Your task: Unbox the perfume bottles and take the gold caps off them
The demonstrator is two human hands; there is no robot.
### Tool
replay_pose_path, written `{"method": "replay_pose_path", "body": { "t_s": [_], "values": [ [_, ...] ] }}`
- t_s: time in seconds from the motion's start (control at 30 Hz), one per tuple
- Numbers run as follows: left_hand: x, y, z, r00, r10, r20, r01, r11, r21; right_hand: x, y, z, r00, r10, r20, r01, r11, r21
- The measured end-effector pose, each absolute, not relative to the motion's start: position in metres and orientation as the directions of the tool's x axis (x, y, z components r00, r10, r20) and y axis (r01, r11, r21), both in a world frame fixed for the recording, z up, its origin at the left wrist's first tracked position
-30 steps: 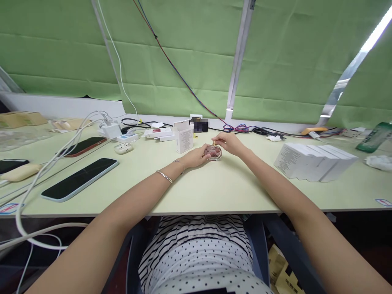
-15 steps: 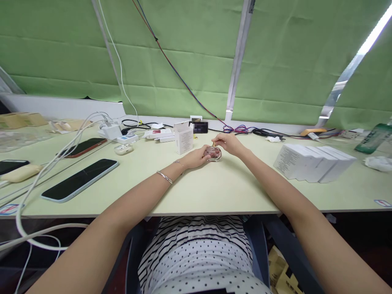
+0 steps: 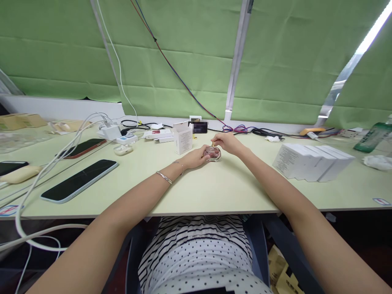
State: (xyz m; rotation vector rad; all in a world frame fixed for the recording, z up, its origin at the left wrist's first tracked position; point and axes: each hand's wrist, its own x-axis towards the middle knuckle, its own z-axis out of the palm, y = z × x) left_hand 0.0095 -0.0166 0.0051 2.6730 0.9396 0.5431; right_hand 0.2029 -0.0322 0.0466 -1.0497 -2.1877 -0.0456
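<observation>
A round clear glass perfume bottle (image 3: 214, 154) with a pinkish tint and a gold neck stands on the pale table. My left hand (image 3: 197, 157) is closed around its left side, thumb at the front. From the right, my right hand (image 3: 228, 143) pinches the gold top of the bottle; whether a separate cap is between the fingertips is too small to tell. Just left of the bottle, an upright white box (image 3: 183, 139) with fine print stands with its top flap raised.
Several white boxes (image 3: 312, 162) lean in a row at the right, near a green bottle (image 3: 372, 136). Phones, among them a light-blue-cased phone (image 3: 80, 180), lie at the left with white cables (image 3: 39, 179). Black cables (image 3: 265, 132) run along the back edge.
Almost nothing differs. The view has shifted very slightly, while both hands keep their places on the perfume bottle.
</observation>
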Motion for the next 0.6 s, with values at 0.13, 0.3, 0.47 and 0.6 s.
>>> {"method": "replay_pose_path", "body": {
  "t_s": [0.13, 0.3, 0.47, 0.6],
  "values": [
    [0.0097, -0.0185, 0.0065, 0.719, 0.642, 0.265, 0.549, -0.759, 0.350, 0.2027, -0.0332, 0.0464, -0.441, 0.650, 0.619, 0.702, 0.680, -0.214],
    [0.0093, -0.0173, 0.0053, 0.728, 0.633, 0.264, 0.546, -0.767, 0.336, 0.2039, -0.0300, 0.0474, -0.457, 0.655, 0.601, 0.687, 0.690, -0.230],
    [0.0095, -0.0159, 0.0044, 0.732, 0.626, 0.269, 0.540, -0.774, 0.331, 0.2032, -0.0305, 0.0478, -0.458, 0.668, 0.587, 0.700, 0.678, -0.226],
    [0.0102, -0.0149, 0.0039, 0.727, 0.626, 0.281, 0.539, -0.775, 0.330, 0.2027, -0.0327, 0.0448, -0.461, 0.631, 0.624, 0.694, 0.695, -0.189]
  ]
}}
